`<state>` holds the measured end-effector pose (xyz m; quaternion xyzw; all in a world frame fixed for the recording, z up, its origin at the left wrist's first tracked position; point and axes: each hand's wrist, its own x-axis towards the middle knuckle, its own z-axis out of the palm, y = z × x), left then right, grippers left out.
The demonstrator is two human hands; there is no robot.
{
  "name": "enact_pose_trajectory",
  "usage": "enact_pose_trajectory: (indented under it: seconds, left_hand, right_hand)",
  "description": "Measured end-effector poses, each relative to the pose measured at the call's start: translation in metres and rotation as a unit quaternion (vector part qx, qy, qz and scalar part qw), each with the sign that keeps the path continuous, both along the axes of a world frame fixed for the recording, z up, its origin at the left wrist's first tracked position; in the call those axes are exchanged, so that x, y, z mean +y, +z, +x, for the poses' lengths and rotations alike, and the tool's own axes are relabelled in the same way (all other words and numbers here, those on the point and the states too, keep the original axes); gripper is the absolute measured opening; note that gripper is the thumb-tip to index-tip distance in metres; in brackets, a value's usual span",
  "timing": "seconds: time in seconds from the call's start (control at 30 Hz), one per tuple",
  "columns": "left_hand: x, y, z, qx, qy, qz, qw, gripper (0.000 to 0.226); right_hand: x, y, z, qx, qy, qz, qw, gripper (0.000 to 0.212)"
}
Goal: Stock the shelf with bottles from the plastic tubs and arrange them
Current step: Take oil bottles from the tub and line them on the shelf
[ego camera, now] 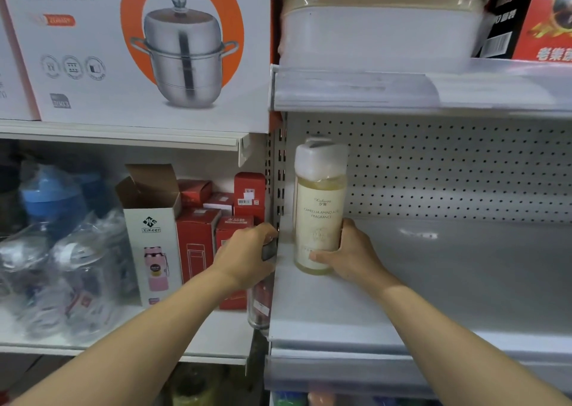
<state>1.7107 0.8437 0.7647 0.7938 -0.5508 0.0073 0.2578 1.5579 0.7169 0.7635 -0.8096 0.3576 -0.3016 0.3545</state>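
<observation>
**First bottle going onto the bare shelf**

I am watching the right hand (pixel 349 255) wrapping round the lower body of a shampoo bottle (pixel 320 207), thumb across the front, fingers behind. The bottle is standing upright at the far left of the grey shelf (pixel 448 282), close to the perforated back panel (pixel 448 170), its base looking to be on the shelf board or only just off it; I cannot tell which. Pale yellow liquid, white cap, cream label reading "camellia amino".

The left hand (pixel 247 255) is curling over the slotted upright (pixel 280 189) at the shelf's left edge, gripping something dark there; what it is, I cannot make out.

Progress, as I am judging it: very early. This is the only bottle showing on this shelf, and the rest of the board is lying bare to the right. The plastic tubs are not appearing in view. Filling the row and facing the labels forward are both remaining.
</observation>
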Motion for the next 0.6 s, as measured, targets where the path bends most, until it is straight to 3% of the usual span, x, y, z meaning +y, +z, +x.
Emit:
enact_pose_trajectory:
  seconds: [0.3,0.6]
  left_hand:
    - [-0.002,0.0,0.001,-0.012,-0.01,0.006,1.0,0.054]
    - [0.009,0.003,-0.005,-0.009,0.02,0.019,1.0,0.049]
  right_hand:
    - [-0.021,-0.004,0.033,0.038,-0.051,-0.009,0.998,0.077]
    - [-0.01,0.001,0.031,0.071,-0.05,-0.012,0.996,0.076]
